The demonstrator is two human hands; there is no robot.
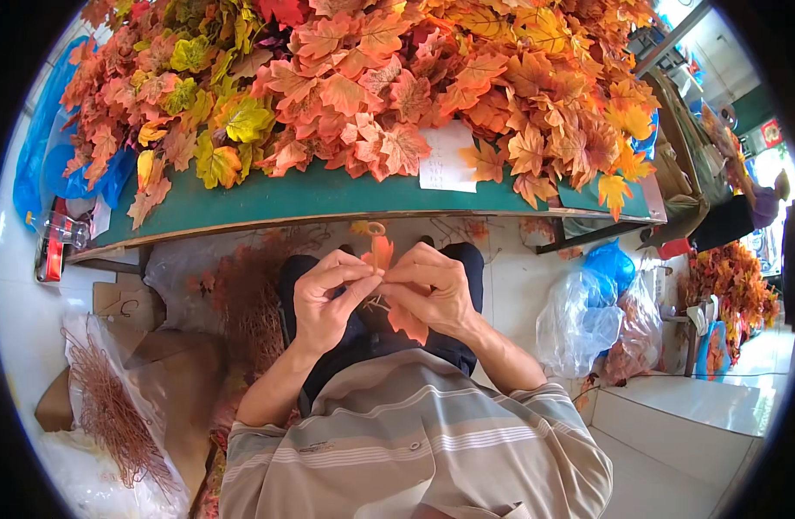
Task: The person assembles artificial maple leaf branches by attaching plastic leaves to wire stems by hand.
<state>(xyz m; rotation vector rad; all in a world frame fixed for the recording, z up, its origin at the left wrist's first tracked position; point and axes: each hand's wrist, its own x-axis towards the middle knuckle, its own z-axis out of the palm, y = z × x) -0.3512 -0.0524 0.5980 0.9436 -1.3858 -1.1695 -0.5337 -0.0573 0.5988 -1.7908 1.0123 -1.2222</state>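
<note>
Head view shows us pinching a small orange leaf sprig point(381, 253) between both hands over our lap, just below the green worktop point(328, 201) edge. Our left hand point(325, 298) and right hand point(432, 290) meet at it, equally near, fingers clamped together on its stem. The sprig's long axis runs upright, leaf above the fingertips.

A small orange artificial maple leaf point(381, 252) stands upright, pinched between both hands above the lap.
</note>
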